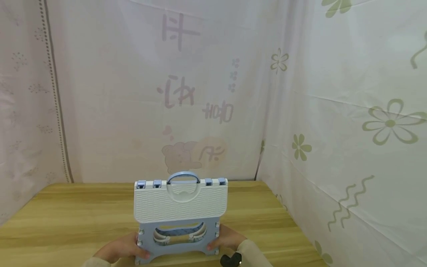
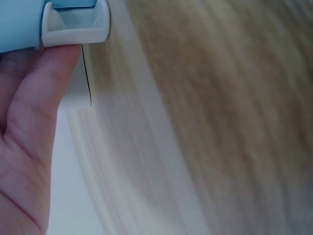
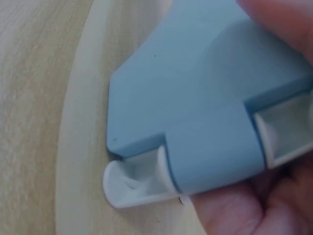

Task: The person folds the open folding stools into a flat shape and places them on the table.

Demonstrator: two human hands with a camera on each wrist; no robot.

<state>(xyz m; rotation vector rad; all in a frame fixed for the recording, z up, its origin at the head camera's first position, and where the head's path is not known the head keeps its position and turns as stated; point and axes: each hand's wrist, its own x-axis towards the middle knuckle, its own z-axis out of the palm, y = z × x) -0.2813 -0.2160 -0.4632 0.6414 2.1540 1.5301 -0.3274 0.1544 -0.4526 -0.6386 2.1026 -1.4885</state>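
Note:
A folding step stool (image 1: 200,209) stands over the front of the table, its white textured top panel hanging in front and a blue leg panel (image 1: 150,243) below. A blue carry handle (image 1: 182,173) arches along its upper edge. My left hand (image 1: 121,247) grips the leg panel's left side, thumb across the front; in the left wrist view its fingers lie against a white hinge piece (image 2: 78,36). On the opposite side, my right hand (image 1: 229,237) holds the panel, thumb in front. The right wrist view shows fingers (image 3: 230,208) behind the panel's hinged edge.
The wood-grain table (image 1: 83,207) spreads to both sides of the stool and behind it. Pale printed curtains (image 1: 133,92) hang behind the table and along its left and right sides. A small black object (image 1: 231,260) is at my right wrist.

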